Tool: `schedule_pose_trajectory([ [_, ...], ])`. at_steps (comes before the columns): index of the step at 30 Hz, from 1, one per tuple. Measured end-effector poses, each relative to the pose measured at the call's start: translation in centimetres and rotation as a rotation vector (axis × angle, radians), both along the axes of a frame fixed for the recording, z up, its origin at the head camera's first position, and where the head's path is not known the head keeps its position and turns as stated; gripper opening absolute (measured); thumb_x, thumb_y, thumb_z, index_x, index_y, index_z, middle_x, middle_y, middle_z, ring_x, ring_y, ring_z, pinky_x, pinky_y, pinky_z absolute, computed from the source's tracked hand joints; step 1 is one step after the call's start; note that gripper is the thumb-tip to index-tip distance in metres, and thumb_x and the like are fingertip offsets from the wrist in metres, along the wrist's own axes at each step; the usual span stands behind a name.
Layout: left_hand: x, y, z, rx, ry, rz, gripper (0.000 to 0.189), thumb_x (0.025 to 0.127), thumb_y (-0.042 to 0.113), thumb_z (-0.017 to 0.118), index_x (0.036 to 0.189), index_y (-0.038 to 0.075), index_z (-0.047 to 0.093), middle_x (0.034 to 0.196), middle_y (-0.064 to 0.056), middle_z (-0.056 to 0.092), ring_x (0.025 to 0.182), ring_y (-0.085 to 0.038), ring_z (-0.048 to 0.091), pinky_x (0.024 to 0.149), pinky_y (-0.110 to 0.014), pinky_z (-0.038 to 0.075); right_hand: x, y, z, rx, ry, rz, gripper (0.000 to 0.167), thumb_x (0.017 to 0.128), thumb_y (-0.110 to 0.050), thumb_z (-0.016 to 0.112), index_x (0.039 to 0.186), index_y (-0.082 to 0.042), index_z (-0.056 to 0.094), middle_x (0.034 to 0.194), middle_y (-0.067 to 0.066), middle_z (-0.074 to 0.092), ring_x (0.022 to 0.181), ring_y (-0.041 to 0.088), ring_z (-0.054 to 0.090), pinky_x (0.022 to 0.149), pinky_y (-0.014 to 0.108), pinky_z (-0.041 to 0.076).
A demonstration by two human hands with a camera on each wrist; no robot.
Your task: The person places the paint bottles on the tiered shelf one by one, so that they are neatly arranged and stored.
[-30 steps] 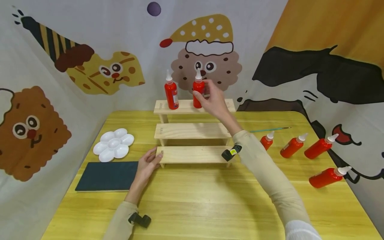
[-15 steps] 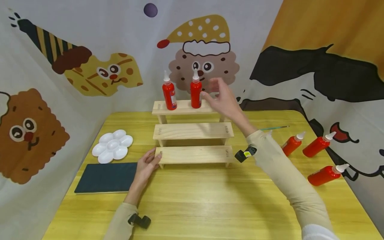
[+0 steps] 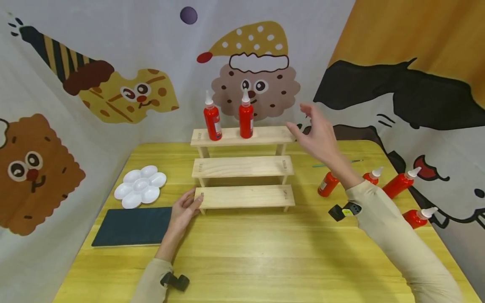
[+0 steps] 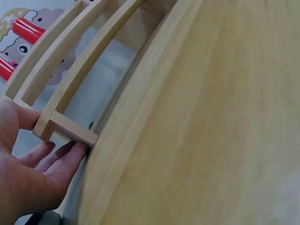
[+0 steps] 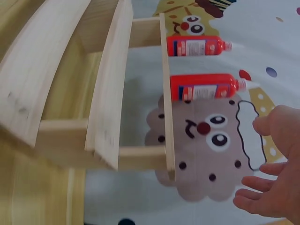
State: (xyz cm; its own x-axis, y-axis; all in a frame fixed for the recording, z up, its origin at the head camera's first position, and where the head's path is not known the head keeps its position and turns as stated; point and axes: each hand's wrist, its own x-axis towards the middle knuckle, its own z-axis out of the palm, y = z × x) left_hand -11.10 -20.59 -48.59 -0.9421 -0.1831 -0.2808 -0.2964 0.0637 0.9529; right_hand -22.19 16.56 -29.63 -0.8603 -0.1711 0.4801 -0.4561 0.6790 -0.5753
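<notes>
Standing side by side on the top tier (image 3: 267, 135) of the wooden three-step rack (image 3: 242, 166), two red squeeze bottles (image 3: 246, 121) filled its left and middle! Four more red nozzle bottles (image 3: 328, 184) sat on the right of the counter (image 3: 242, 261), some partly hidden by the right sleeve (image 3: 401, 244). Doing this well, by my reckoning, meant using the bare stretch at the tier's right end, matching the pair's spacing and seating each base flat before letting go. That shelf was narrow, so a bottle near its edge looked liable to tip; a low hold on the body, clear of the nozzle, seemed safest, with the rack braced throughout. And the bracing? The left-hand grip (image 3: 183, 214) clasped the bottom tier's left end, thumb over the board, fingers (image 4: 70, 161) against the leg below. The right-hand grip (image 3: 322, 136) was released, thumb spread wide from the fingers, holding nothing, near the top tier's right end, touching neither rack nor bottle.
</notes>
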Motion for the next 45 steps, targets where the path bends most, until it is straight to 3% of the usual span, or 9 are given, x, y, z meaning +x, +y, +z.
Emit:
schedule_pose_trajectory([
  [7, 0.0, -0.1, -0.1, 0.002, 0.003, -0.002, 0.062, 0.099, 0.028, 0.069, 0.153, 0.012, 0.045, 0.144, -0.025, 0.055, 0.109, -0.013, 0.064, 0.082, -0.020, 0.055, 1.7, 3.2, -0.3, -0.038, 0.068, -0.061, 0.061, 0.095, -0.023, 0.070, 0.146, 0.001, 0.045, 0.146, 0.024, 0.052, 0.136, 0.043, 0.048, 0.112, 0.061, 0.036],
  [11, 0.0, -0.2, -0.1, 0.011, 0.007, -0.011, 0.063, 0.099, 0.028, 0.069, 0.154, 0.011, 0.043, 0.146, -0.025, 0.054, 0.114, -0.018, 0.063, 0.082, -0.019, 0.054, 2.8, 5.0, -0.6, -0.062, 0.072, -0.103, 0.061, 0.095, -0.021, 0.070, 0.145, 0.003, 0.045, 0.146, 0.026, 0.051, 0.136, 0.044, 0.046, 0.114, 0.059, 0.035],
  [18, -0.1, -0.3, -0.2, 0.007, 0.006, -0.015, 0.063, 0.099, 0.027, 0.068, 0.155, 0.011, 0.043, 0.146, -0.025, 0.054, 0.118, -0.023, 0.063, 0.083, -0.020, 0.055, 5.3, 7.9, -0.7, -0.055, -0.024, -0.239, 0.067, 0.099, -0.029, 0.066, 0.153, -0.003, 0.036, 0.155, 0.023, 0.043, 0.142, 0.046, 0.039, 0.118, 0.061, 0.029],
  [27, -0.1, -0.2, -0.4, 0.010, 0.015, -0.003, 0.062, 0.099, 0.026, 0.069, 0.153, 0.011, 0.044, 0.141, -0.027, 0.057, 0.103, -0.010, 0.066, 0.081, -0.020, 0.056, 8.0, 11.2, -1.1, -0.069, -0.096, -0.402, 0.068, 0.101, -0.033, 0.061, 0.157, -0.009, 0.030, 0.161, 0.017, 0.037, 0.145, 0.043, 0.035, 0.121, 0.059, 0.026],
  [35, 0.0, -0.3, -0.1, 0.007, 0.011, -0.009, 0.064, 0.099, 0.029, 0.069, 0.154, 0.012, 0.044, 0.143, -0.026, 0.056, 0.106, -0.010, 0.065, 0.081, -0.018, 0.054, 9.8, 13.6, -2.0, -0.133, -0.166, -0.548, 0.066, 0.102, -0.031, 0.058, 0.159, -0.016, 0.028, 0.163, 0.010, 0.034, 0.151, 0.033, 0.030, 0.126, 0.046, 0.021],
  [45, 0.0, -0.2, -0.1, 0.013, 0.003, -0.006, 0.063, 0.098, 0.030, 0.070, 0.154, 0.012, 0.045, 0.143, -0.025, 0.056, 0.102, -0.007, 0.065, 0.082, -0.019, 0.054, 11.9, 15.9, -3.7, -0.209, -0.315, -0.672, 0.069, 0.103, -0.039, 0.055, 0.161, -0.028, 0.020, 0.168, 0.004, 0.025, 0.153, 0.031, 0.025, 0.126, 0.052, 0.019],
])
